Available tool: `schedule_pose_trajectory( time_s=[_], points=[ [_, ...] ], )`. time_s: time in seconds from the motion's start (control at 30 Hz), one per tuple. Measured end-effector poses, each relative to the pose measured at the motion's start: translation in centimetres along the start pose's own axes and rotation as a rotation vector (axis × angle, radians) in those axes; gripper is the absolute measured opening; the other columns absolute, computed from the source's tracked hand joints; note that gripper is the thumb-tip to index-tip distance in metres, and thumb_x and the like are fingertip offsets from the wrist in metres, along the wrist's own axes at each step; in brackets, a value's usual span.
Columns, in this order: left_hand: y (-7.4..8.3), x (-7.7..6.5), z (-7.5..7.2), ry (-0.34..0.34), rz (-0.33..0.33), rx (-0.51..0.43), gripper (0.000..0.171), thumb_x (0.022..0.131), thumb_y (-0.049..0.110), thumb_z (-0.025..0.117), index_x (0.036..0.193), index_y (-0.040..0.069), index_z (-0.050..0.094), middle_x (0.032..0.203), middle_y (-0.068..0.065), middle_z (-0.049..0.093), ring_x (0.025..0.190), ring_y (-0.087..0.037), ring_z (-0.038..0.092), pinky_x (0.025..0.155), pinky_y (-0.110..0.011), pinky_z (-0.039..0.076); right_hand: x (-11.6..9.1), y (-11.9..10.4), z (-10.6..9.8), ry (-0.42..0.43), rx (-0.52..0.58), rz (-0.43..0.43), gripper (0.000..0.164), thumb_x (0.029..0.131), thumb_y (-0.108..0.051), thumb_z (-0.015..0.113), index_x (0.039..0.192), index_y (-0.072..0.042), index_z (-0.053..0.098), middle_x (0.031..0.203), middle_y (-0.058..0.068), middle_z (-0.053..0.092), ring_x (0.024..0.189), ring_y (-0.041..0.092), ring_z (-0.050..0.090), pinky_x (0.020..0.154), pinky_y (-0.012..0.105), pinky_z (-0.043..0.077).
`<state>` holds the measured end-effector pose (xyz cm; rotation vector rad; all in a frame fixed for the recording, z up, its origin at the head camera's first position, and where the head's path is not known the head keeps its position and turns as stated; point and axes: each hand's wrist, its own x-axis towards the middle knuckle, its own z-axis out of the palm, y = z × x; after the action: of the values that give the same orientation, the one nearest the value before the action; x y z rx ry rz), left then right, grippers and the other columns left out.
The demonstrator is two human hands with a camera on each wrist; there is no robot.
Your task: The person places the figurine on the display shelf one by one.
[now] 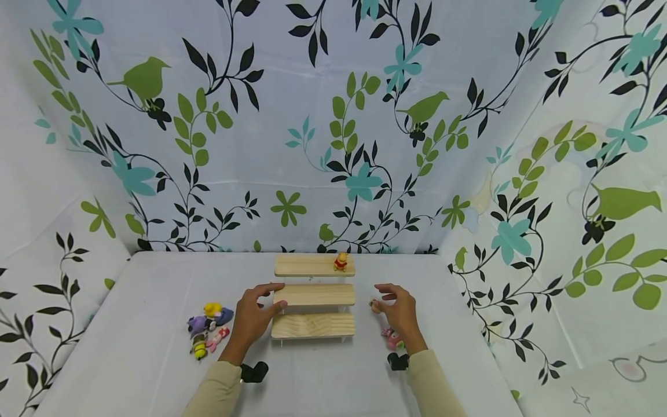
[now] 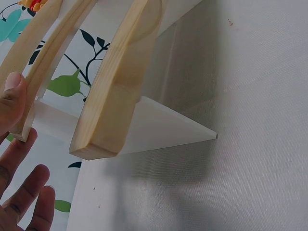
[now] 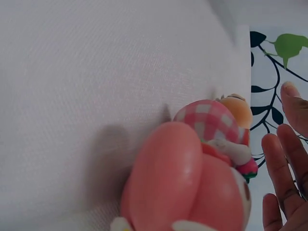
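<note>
A three-step wooden display stand with white supports stands on the table. My left hand pinches the left end of its middle plank between thumb and fingers; the other fingers spread below it in the left wrist view. My right hand is held beside a small tan-headed figurine, its fingers apart in the right wrist view and nothing between them. A pink figurine lies near the right wrist, large in the right wrist view. A yellow bear figurine in a red top sits on the top plank.
Left of the stand lies a cluster of small toy figurines: a yellow one, a purple one, a pink one and a striped bee-like one. A white cloth covers the table. Behind hangs a leaf-patterned curtain.
</note>
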<state>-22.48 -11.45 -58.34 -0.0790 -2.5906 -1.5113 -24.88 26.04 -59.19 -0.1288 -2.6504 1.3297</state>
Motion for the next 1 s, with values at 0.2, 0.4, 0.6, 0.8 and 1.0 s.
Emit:
schedule_pose_trajectory(
  time_s=[0.2, 0.4, 0.6, 0.8, 1.0],
  points=[
    [-0.1, -0.1, 0.0, -0.005, -0.006, -0.003, 0.044, 0.094, 0.028, 0.083, 0.136, 0.027, 0.073, 0.144, -0.005, 0.067, 0.130, -0.030, 0.058, 0.104, -0.053, 0.052, 0.1, 0.4, 0.3, -0.038, -0.043, 0.014, 0.041, 0.084, -0.005, 0.089, 0.121, -0.018, 0.079, 0.124, 0.005, 0.076, 0.113, 0.027, 0.070, 0.092, 0.046, 0.059],
    [-0.1, -0.1, -0.1, -0.007, -0.011, -0.001, 0.044, 0.094, 0.029, 0.083, 0.136, 0.028, 0.073, 0.145, -0.005, 0.067, 0.130, -0.029, 0.058, 0.104, -0.052, 0.052, 0.2, 0.9, 0.6, -0.044, -0.094, 0.005, 0.039, 0.083, -0.003, 0.089, 0.118, -0.019, 0.080, 0.122, 0.005, 0.076, 0.110, 0.026, 0.072, 0.091, 0.048, 0.060],
    [0.0, 0.0, -0.1, -0.010, -0.015, -0.005, 0.044, 0.094, 0.028, 0.084, 0.137, 0.028, 0.073, 0.145, -0.004, 0.067, 0.130, -0.029, 0.058, 0.105, -0.052, 0.051, 0.3, 1.3, 0.9, -0.062, -0.136, 0.027, 0.038, 0.083, 0.002, 0.087, 0.113, -0.021, 0.081, 0.121, 0.005, 0.076, 0.108, 0.025, 0.074, 0.090, 0.045, 0.061],
    [0.1, 0.0, -0.1, -0.015, -0.020, -0.006, 0.044, 0.094, 0.028, 0.083, 0.137, 0.029, 0.072, 0.146, -0.004, 0.066, 0.131, -0.029, 0.057, 0.105, -0.052, 0.051, 0.5, 1.1, 1.1, -0.090, -0.151, 0.070, 0.035, 0.083, 0.004, 0.087, 0.110, -0.018, 0.082, 0.117, 0.003, 0.077, 0.105, 0.022, 0.073, 0.089, 0.042, 0.061],
    [0.1, 0.0, -0.1, -0.011, -0.021, -0.004, 0.044, 0.094, 0.028, 0.083, 0.136, 0.029, 0.073, 0.145, -0.004, 0.066, 0.130, -0.029, 0.057, 0.105, -0.052, 0.050, 0.8, 1.2, 1.3, -0.109, -0.146, 0.097, 0.033, 0.082, 0.006, 0.086, 0.106, -0.016, 0.083, 0.114, 0.003, 0.076, 0.102, 0.019, 0.071, 0.086, 0.038, 0.060]
  ],
)
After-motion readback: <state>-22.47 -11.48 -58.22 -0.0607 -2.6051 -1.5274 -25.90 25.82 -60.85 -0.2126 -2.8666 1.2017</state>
